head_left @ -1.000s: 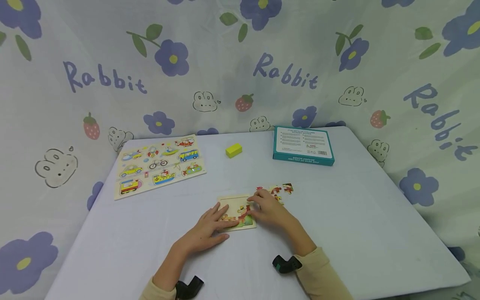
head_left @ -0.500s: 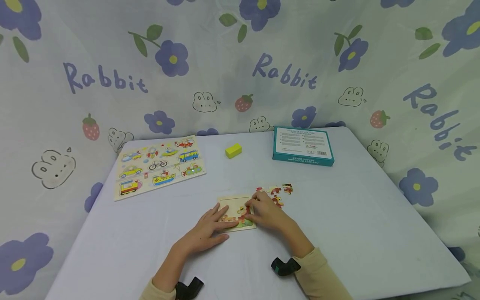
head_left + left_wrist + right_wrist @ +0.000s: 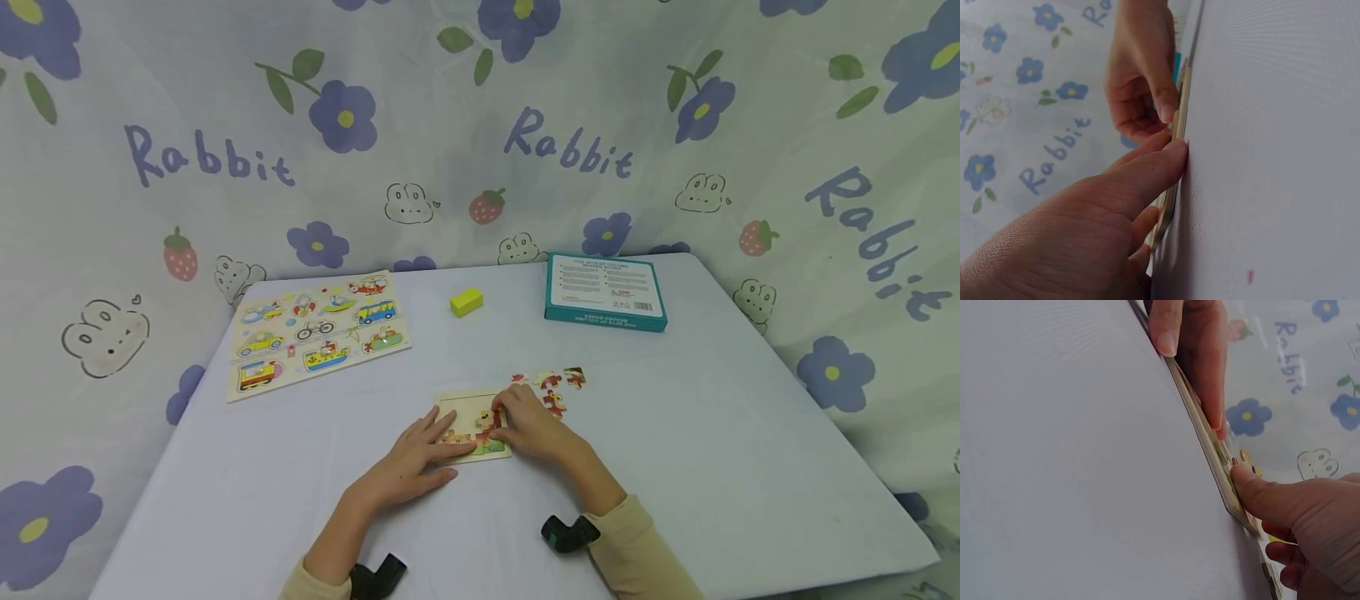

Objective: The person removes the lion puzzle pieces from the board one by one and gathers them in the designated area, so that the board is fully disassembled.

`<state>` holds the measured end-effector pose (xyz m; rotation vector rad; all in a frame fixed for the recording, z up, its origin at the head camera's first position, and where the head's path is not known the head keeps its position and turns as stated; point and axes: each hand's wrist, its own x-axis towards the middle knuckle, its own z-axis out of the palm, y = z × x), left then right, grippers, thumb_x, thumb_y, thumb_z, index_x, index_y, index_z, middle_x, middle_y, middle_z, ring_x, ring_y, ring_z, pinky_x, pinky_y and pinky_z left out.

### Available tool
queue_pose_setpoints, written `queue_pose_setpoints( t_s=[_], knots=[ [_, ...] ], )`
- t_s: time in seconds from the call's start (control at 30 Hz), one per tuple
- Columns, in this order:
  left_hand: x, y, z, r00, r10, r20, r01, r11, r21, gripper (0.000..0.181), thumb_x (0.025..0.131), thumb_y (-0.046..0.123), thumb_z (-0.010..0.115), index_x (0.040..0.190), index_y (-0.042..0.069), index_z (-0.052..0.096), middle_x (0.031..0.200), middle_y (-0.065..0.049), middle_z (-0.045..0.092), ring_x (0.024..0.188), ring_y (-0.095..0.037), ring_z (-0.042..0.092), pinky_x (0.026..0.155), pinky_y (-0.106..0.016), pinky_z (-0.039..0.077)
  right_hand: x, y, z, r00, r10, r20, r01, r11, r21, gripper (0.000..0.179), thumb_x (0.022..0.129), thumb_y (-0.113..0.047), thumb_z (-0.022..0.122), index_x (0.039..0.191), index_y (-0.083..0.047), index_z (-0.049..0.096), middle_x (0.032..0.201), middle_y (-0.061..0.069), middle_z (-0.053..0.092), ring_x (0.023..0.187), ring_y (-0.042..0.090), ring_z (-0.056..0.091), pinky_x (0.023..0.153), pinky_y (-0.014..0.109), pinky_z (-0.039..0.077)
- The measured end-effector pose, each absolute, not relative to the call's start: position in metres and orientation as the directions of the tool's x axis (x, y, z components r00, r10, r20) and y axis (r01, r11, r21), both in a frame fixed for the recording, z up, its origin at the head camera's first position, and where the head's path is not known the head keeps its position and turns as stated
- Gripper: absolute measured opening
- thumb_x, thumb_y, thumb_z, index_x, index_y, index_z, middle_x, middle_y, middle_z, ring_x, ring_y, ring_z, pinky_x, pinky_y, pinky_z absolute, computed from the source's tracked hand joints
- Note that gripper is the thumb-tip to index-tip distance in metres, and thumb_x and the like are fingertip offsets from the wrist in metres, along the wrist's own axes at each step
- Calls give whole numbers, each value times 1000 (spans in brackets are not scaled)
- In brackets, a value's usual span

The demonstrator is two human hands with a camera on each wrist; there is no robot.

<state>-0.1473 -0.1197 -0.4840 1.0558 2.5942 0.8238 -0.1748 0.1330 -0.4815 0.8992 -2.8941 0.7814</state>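
Observation:
A small wooden puzzle tray [image 3: 467, 402] lies on the white table before me, with several picture pieces [image 3: 491, 447] along its lower and right parts. My left hand [image 3: 409, 463] rests spread over the tray's left side, fingers straight and the thumb by the near edge. At the tray's right side my right hand [image 3: 536, 427] pinches a puzzle piece [image 3: 1245, 456] between curled fingers and thumb; the fingers hide much of it. Loose puzzle pieces [image 3: 575, 377] lie just beyond the right hand.
At the back left lies a wooden vehicle puzzle board [image 3: 315, 330]. A yellow block [image 3: 467, 302] sits at the back middle, with a teal box [image 3: 606, 292] to its right. A patterned curtain [image 3: 450, 108] hangs behind the table.
The right hand has shifted slightly left and nearer, its fingers curling in more, uncovering more of the loose pieces. The left hand stays in place on the tray.

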Motion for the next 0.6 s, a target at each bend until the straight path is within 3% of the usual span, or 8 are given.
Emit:
queue_pose_setpoints(
  t_s=[0.3, 0.6],
  knots=[
    [-147, -119, -482, -718, 696, 4, 568, 583, 581, 41, 89, 33, 60, 129, 36, 52, 151, -8, 19, 138, -31, 3, 105, -55, 12, -177, 130, -480, -856, -496, 145, -485, 675, -556, 19, 85, -19, 66, 95, -14, 51, 79, -7, 47, 72, 10, 43, 62, 24, 40],
    [-148, -120, -482, -704, 709, 29, 594, 566, 572, 42, 89, 32, 60, 130, 34, 53, 150, -10, 21, 138, -33, 4, 104, -56, 13, -182, 144, -470, -877, -422, 229, -461, 610, -644, 14, 85, -15, 66, 89, -14, 53, 75, -7, 50, 68, 9, 48, 58, 23, 43]
  ],
)
